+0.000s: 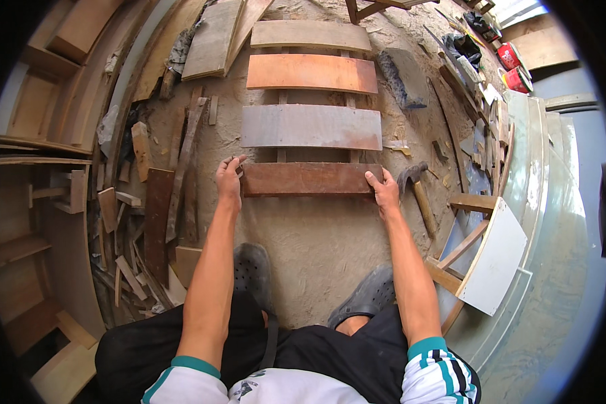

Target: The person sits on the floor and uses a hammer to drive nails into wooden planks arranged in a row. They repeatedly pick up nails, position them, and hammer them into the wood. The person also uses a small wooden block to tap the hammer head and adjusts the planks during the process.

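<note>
A dark red-brown wooden board point(303, 180) lies crosswise in front of me, nearest in a row of slats. My right hand point(386, 192) grips its right end, thumb on top. At its left end is my left hand point(229, 180), fingers pinched near the corner; what they hold, if anything, is too small to make out. Beyond lie a greyish slat point(311, 126), an orange-brown slat point(312, 73) and a pale wooden slat point(310, 35). Two narrow rails show in the gaps beneath them. Just right of my right hand, a hammer point(424, 209) with a wooden handle rests on the ground.
Wood offcuts point(156, 222) are heaped on the left beside open wooden cabinets point(54, 249). A grey stone-like block point(404, 77) lies at far right. A small white-topped wooden stool point(495, 259) lies tipped at right, near glass-like sheets point(552, 283). Red cans point(516, 79) stand farther back.
</note>
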Action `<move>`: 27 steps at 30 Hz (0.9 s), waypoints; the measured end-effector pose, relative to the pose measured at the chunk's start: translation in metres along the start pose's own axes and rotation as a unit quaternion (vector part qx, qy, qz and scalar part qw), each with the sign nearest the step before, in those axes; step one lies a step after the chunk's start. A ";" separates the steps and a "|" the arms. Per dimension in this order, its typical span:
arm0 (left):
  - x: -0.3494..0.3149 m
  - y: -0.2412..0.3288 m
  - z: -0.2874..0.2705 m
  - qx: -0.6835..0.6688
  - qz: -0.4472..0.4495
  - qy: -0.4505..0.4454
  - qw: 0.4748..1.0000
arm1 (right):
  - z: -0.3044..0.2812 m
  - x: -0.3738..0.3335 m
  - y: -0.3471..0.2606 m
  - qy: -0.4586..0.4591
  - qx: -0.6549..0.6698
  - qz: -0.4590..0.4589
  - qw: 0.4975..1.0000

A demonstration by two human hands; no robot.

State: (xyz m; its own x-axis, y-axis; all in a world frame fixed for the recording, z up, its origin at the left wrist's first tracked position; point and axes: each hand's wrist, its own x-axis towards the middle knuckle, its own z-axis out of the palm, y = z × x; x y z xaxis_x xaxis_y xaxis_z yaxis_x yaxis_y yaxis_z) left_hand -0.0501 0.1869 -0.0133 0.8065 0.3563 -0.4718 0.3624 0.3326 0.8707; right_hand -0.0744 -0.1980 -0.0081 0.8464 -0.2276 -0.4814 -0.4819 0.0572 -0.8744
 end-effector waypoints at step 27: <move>-0.027 -0.015 0.034 0.392 0.336 0.004 0.857 | 0.170 -0.035 -0.017 -0.150 -0.599 -0.499 0.608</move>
State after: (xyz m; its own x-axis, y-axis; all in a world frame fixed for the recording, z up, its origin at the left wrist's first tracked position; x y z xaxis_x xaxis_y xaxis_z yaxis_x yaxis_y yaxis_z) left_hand -0.0616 0.1424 -0.0092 0.9539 0.2440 0.1745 0.0219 -0.6367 0.7708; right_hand -0.0576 -0.0260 0.0135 0.7702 0.6290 0.1060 0.6376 -0.7546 -0.1548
